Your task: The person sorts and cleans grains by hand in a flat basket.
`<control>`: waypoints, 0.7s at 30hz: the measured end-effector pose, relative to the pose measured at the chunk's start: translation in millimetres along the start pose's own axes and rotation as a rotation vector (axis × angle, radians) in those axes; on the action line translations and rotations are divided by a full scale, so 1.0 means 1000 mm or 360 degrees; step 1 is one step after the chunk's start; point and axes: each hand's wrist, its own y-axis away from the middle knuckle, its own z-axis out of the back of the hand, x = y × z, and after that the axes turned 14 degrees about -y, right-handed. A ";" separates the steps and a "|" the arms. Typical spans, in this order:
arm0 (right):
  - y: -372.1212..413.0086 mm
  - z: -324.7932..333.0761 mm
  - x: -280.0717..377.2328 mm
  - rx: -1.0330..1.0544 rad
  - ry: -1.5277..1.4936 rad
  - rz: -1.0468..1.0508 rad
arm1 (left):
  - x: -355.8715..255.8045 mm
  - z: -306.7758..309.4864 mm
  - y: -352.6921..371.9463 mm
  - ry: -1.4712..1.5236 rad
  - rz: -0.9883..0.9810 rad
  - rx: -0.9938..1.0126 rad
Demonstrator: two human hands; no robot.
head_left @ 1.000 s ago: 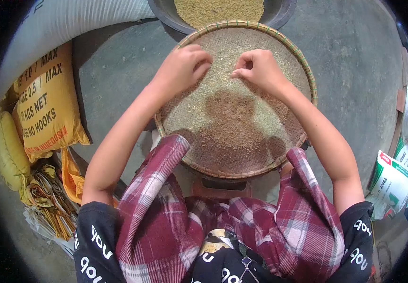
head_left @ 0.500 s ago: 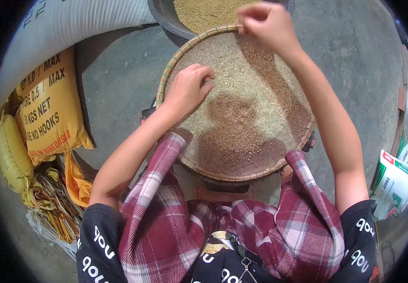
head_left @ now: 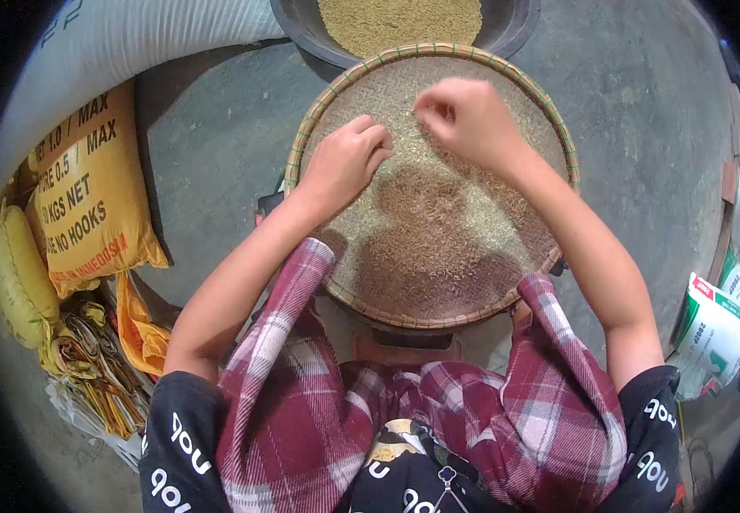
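A round woven bamboo winnowing tray (head_left: pixel 438 321), its rim stitched with green, rests level in front of my knees. Across its middle lies a loose layer of unhusked grain (head_left: pixel 434 244), pale where sunlit and brown in shadow. Over the tray's left part, my left hand (head_left: pixel 349 158) is curled with thumb and fingertips pressed together; whatever may be in them is hidden. My right hand (head_left: pixel 470 124), slightly blurred, hovers over the tray's far right part with its fingers closed towards the thumb. I cannot make out anything between those fingers.
Beyond the tray stands a dark basin (head_left: pixel 515 38) holding yellowish grain (head_left: pixel 400 26). A large white woven sack (head_left: pixel 173 34) and an orange printed sack (head_left: pixel 101 188) are on the left, above folded sacks (head_left: pixel 96 368). Green-and-white packaging (head_left: pixel 716 333) lies at right.
My right hand has moved back towards me, from the tray's far rim near the basin to above the grain. My left hand has barely shifted, its fingers curling slightly tighter.
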 end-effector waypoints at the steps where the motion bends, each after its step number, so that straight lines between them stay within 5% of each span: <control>1: 0.003 -0.005 -0.003 0.0001 0.0002 0.0007 | 0.001 0.000 0.000 -0.0004 0.0002 -0.0006; 9: 0.014 -0.024 -0.009 0.0099 0.0184 -0.0123 | 0.003 0.012 -0.016 0.0134 0.0143 -0.0003; 14: 0.010 -0.022 -0.013 0.0161 0.0154 -0.0124 | 0.016 0.051 -0.092 0.0125 0.0425 -0.0248; 16: 0.008 -0.018 -0.009 0.0222 0.0120 -0.0189 | 0.040 0.047 -0.126 -0.0064 0.0358 -0.0507; 21: 0.005 -0.010 -0.011 0.0201 0.0058 -0.0153 | 0.068 0.037 -0.145 -0.0330 0.0231 -0.0566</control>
